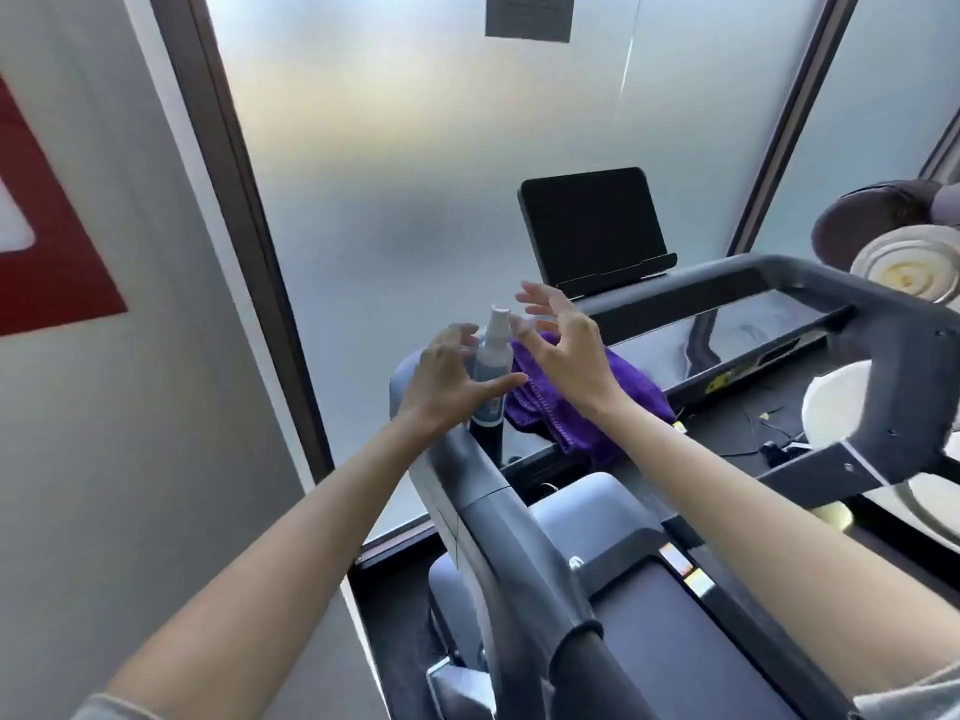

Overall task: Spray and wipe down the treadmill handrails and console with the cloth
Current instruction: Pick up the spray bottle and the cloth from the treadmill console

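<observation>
- Left hand (441,371) beside spray bottle (491,366), fingers spread, apparently ready to grasp it.
- Right hand (563,345) above purple cloth (587,402), fingers spread, holding nothing.
- Bottle upright and cloth heaped on treadmill console (727,330), near left handrail (519,537), within easy reach.

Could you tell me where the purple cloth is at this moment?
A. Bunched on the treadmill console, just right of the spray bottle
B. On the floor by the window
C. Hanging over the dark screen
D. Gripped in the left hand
A: the purple cloth lies bunched on the console, right of the spray bottle; neither hand holds it.
</observation>
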Available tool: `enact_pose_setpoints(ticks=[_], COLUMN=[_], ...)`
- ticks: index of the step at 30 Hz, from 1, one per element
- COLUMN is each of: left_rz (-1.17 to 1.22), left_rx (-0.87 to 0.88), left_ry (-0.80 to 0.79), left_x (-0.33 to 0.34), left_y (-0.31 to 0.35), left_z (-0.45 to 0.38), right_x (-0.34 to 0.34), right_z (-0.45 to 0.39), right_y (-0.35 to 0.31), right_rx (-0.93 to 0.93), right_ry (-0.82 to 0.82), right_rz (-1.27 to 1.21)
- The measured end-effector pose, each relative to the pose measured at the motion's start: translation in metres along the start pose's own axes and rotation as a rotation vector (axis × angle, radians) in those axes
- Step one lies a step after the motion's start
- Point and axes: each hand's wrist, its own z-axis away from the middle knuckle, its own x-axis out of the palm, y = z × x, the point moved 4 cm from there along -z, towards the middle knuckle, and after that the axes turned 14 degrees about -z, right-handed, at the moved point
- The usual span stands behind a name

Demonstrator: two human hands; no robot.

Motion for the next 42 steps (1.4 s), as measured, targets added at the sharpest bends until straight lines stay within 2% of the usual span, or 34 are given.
enact_pose_setpoints(ticks=[8,13,23,35,42], left_rz=[0.220,0.293,0.335,0.294,0.381], left_rx=[0.056,0.115,0.158,0.140,0.087], left_ry=[-0.037,-0.077,-0.020,0.032,-0.039], left_x=[0.012,0.014,0.020,0.020,0.017], left_y=[-0.011,-0.015,-0.016,-0.014,-0.014], left_z=[-0.014,-0.009,-0.009,-0.007,-0.013], right_x=[0.018,0.019,0.023,0.038,0.035], right_z=[-0.008,-0.005,-0.002,0.004,-0.005], right_y=[0.001,0.017,0.013,0.020,0.029], right_rx=[-0.009,0.120,0.003,-0.028,0.060], right_ry=[-0.042,0.015,0.001,0.175,0.061], right_rz=[-0.151,-0.404,-0.267,-0.308,-0.558])
